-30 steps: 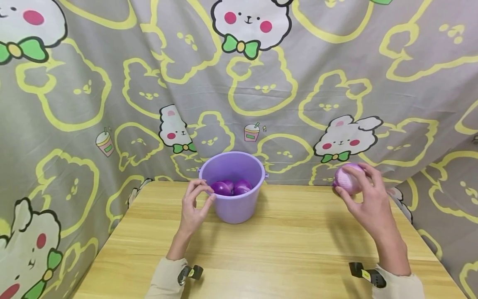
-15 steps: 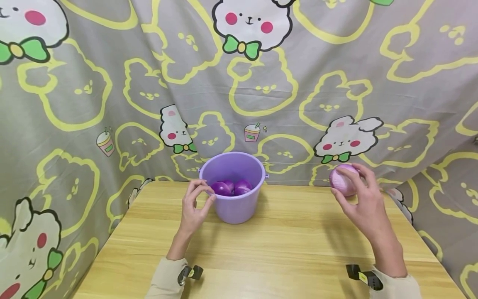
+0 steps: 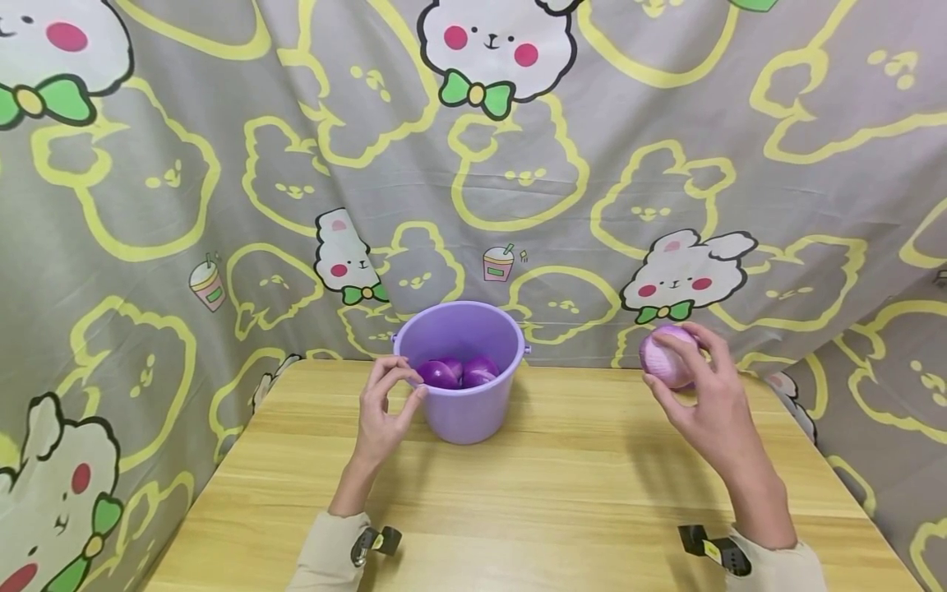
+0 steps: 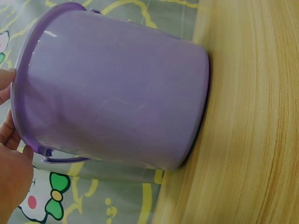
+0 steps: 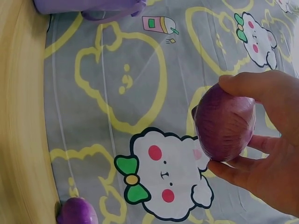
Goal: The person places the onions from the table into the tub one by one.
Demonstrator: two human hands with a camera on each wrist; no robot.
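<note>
A purple bucket [image 3: 468, 415] stands upright at the table's back edge, with several purple onions [image 3: 440, 374] inside. My left hand [image 3: 381, 411] pinches its rim at the front left; in the left wrist view the fingertips sit right at the rim. My right hand [image 3: 713, 411] grips a red onion [image 3: 661, 362] between thumb and fingers, raised above the table at the right. The right wrist view shows this held onion [image 5: 224, 123] from the side. Another purple onion [image 5: 78, 212] lies on the table there, mostly hidden behind the right hand in the head view.
The wooden table [image 3: 562, 510] spreads out in front of the bucket. Behind it and along both sides hangs a grey curtain [image 3: 547, 197] printed with cartoon rabbits. The bucket's handle [image 4: 67, 160] hangs at its far side.
My right hand has moved slowly left with the onion, towards the bucket. The left hand and bucket have stayed in place.
</note>
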